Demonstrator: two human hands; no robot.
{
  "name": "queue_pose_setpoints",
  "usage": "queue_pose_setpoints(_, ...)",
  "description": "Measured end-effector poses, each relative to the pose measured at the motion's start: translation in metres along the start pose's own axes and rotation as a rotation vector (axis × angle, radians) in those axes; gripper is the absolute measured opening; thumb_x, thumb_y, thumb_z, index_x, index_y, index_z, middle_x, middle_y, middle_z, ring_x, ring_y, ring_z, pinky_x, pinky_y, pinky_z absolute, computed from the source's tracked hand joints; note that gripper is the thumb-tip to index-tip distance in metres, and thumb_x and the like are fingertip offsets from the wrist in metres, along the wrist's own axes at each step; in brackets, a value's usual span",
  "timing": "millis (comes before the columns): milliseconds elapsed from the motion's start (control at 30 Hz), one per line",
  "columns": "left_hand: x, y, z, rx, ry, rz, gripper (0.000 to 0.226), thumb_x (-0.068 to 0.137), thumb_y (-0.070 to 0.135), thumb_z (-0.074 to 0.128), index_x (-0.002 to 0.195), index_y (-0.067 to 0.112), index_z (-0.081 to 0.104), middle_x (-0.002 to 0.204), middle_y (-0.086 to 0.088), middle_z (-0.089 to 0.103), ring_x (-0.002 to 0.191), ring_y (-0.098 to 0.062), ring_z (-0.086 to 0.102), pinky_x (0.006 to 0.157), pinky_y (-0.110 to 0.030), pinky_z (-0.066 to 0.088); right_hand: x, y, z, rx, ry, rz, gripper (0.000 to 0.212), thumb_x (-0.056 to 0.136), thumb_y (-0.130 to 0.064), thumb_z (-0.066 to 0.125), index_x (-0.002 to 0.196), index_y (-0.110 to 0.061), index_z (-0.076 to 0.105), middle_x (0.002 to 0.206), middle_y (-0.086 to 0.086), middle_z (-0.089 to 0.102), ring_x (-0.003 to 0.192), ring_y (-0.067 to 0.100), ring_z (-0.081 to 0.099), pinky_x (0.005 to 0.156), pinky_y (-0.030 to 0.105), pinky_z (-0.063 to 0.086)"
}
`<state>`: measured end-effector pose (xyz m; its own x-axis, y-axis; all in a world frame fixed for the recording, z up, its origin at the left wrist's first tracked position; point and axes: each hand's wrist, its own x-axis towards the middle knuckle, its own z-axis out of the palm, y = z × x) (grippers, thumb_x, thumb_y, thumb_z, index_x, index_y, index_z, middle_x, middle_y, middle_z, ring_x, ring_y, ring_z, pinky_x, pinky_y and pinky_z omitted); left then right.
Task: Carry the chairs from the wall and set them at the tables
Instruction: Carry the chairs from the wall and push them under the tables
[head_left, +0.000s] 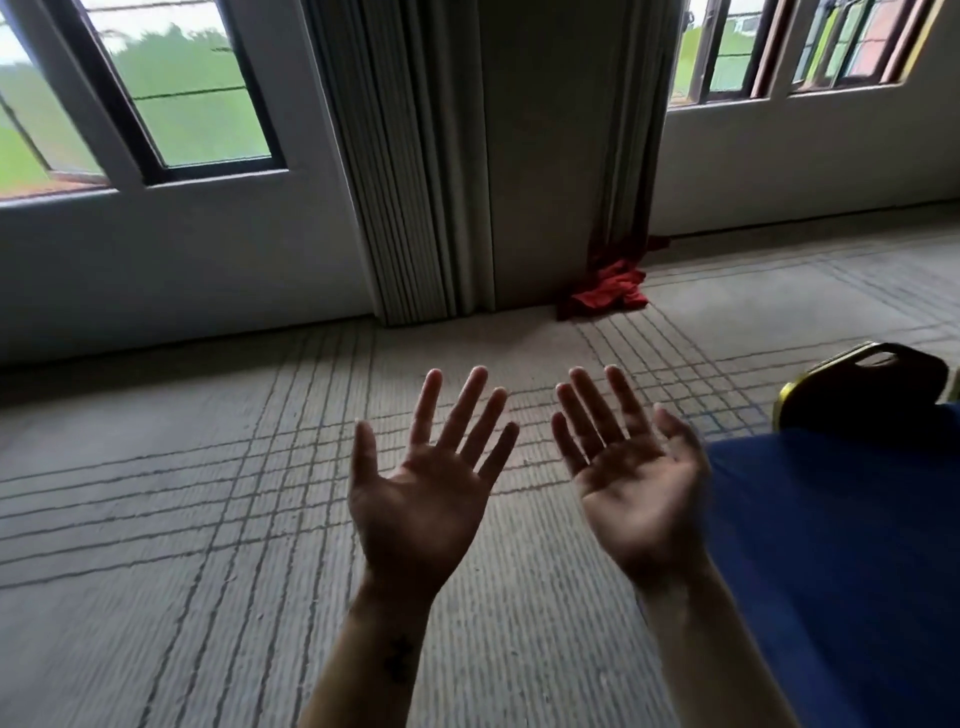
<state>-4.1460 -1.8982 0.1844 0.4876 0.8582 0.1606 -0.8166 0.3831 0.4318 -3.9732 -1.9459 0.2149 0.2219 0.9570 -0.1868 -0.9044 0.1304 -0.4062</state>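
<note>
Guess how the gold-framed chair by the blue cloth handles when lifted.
The chair is likely rigid, given its gold metal-looking frame. The cutout in its back's top probably gives a secure grip. Weight unclear: only the back shows past the blue cloth.

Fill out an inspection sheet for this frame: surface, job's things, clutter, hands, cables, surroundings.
Surface: grey carpet with a dark grid pattern.
Job's things: dark chair back with a gold metal frame at the right edge, behind a blue-covered table; neither is touched.
Clutter: crumpled red cloth on the floor at the curtain's foot.
Hands: left hand and right hand open, palms up, holding nothing.
Cables: nothing seen.
Surroundings: grey pleated curtain between dark-framed windows.
</note>
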Motion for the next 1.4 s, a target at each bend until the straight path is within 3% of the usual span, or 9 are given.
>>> queue_pose_setpoints(233,0.129,0.004,-0.026,0.008,0.071,-0.022,0.08,0.1,0.072,0.032,0.16,0.02,0.033,0.163,-0.02,0.036,0.15,-0.044,0.034,0.125,-0.06,0.013,0.13,-0.044,0.002,-0.032,0.051,-0.069,0.051,0.105,-0.038,0.034,0.146,-0.014,0.053,0.141,0.017,0.062,0.129,0.032,0.062,0.111,0.045,0.046)
queue_pose_setpoints(533,0.348,0.038,-0.089,-0.01,-0.002,-0.015,0.079,0.101,0.073,0.031,0.16,0.02,0.036,0.163,-0.019,0.036,0.15,-0.042,0.034,0.126,-0.059,0.01,0.329,-0.059,0.045,-0.119,0.019,-0.151,0.052,0.106,-0.039,0.032,0.146,-0.013,0.052,0.141,0.017,0.062,0.131,0.033,0.06,0.112,0.046,0.044)
queue_pose_setpoints(733,0.477,0.052,-0.094,-0.04,-0.007,-0.093,0.08,0.1,0.074,0.028,0.158,0.021,0.04,0.16,-0.018,0.042,0.148,-0.04,0.04,0.125,-0.058,0.013,0.432,-0.088,0.068,-0.097,0.025,-0.198,0.052,0.105,-0.039,0.034,0.149,-0.013,0.049,0.144,0.017,0.059,0.133,0.034,0.058,0.115,0.049,0.036)
queue_pose_setpoints(1033,0.658,-0.014,-0.13,0.049,0.037,-0.2,0.079,0.1,0.072,0.031,0.156,0.019,0.045,0.16,-0.019,0.041,0.149,-0.041,0.038,0.126,-0.057,0.011,0.605,-0.162,0.036,-0.055,0.082,-0.249,0.053,0.106,-0.039,0.033,0.148,-0.012,0.05,0.145,0.018,0.058,0.133,0.034,0.058,0.115,0.049,0.036)
queue_pose_setpoints(1200,0.785,-0.068,-0.114,0.172,0.06,-0.256,0.078,0.099,0.072,0.031,0.151,0.018,0.052,0.156,-0.02,0.046,0.145,-0.042,0.043,0.125,-0.057,0.014,0.718,-0.242,0.012,0.037,0.106,-0.272,0.052,0.106,-0.037,0.033,0.148,-0.012,0.049,0.146,0.019,0.057,0.133,0.034,0.057,0.112,0.05,0.038)
queue_pose_setpoints(1400,0.928,-0.139,-0.087,0.11,-0.001,-0.307,0.077,0.099,0.071,0.032,0.152,0.017,0.051,0.158,-0.021,0.044,0.145,-0.042,0.043,0.124,-0.056,0.019,0.817,-0.354,0.013,0.042,0.01,-0.325,0.052,0.106,-0.037,0.033,0.15,-0.011,0.046,0.148,0.018,0.056,0.136,0.033,0.055,0.111,0.048,0.043)
